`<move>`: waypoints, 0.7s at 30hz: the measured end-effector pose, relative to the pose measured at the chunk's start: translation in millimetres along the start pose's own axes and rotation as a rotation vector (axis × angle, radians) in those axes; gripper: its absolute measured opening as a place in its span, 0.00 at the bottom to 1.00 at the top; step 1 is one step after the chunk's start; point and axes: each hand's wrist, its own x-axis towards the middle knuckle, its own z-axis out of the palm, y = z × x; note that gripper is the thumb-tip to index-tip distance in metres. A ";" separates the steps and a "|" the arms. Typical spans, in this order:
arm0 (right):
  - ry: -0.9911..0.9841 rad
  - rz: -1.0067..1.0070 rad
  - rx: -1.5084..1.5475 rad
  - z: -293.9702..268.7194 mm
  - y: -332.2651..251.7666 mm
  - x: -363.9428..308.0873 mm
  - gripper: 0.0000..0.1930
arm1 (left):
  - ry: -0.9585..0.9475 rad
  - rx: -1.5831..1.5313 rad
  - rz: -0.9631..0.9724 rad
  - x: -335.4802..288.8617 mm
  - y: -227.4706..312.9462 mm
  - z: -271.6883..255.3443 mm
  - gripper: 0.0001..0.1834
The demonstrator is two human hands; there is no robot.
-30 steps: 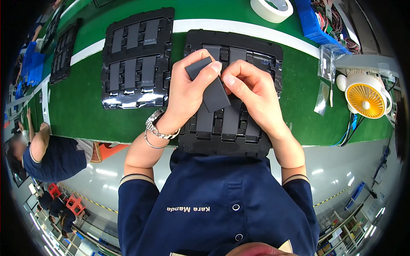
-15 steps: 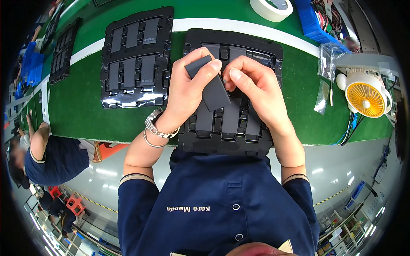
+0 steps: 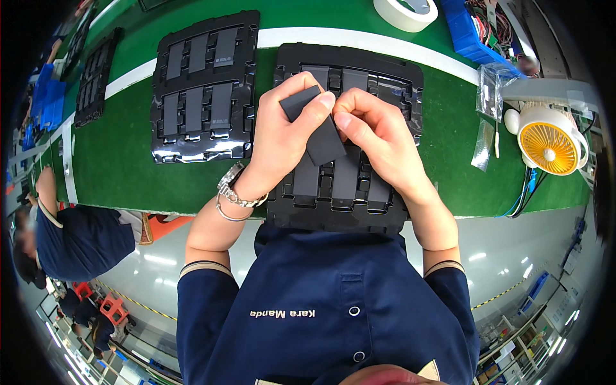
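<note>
A flat, dark grey rectangular block [image 3: 326,141] is tilted in my left hand [image 3: 280,127], whose thumb lies across its face. My right hand [image 3: 386,142] is beside it, with thumb and index finger pinched together at the block's upper right edge. Whatever is between those fingertips is too small to make out. Beneath both hands lies a black moulded tray [image 3: 333,221] with similar grey blocks in its slots; my hands hide part of it.
A second black tray [image 3: 247,48] of grey blocks lies to the left. At right are a white fan [image 3: 548,146] with a yellow grille, clear plastic bags [image 3: 489,96] and a blue bin [image 3: 463,32] of wires. A tape roll [image 3: 406,14] lies at the back. Another person [image 3: 90,240] works at far left.
My right thumb and index finger have closed together and moved slightly left against the block's edge. My left hand keeps its hold. The person at far left has raised an arm.
</note>
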 end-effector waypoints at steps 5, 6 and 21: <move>-0.017 -0.046 0.072 -2.3 -0.3 2.7 0.11 | -0.061 -0.205 -0.111 2.1 -3.6 -4.3 0.13; -0.026 -0.053 0.096 -3.5 -0.9 3.8 0.11 | -0.065 -0.233 -0.124 1.8 -4.9 -3.9 0.14; 0.012 0.018 -0.082 -7.1 -10.1 0.6 0.12 | -0.108 0.077 0.019 -1.0 4.0 0.5 0.13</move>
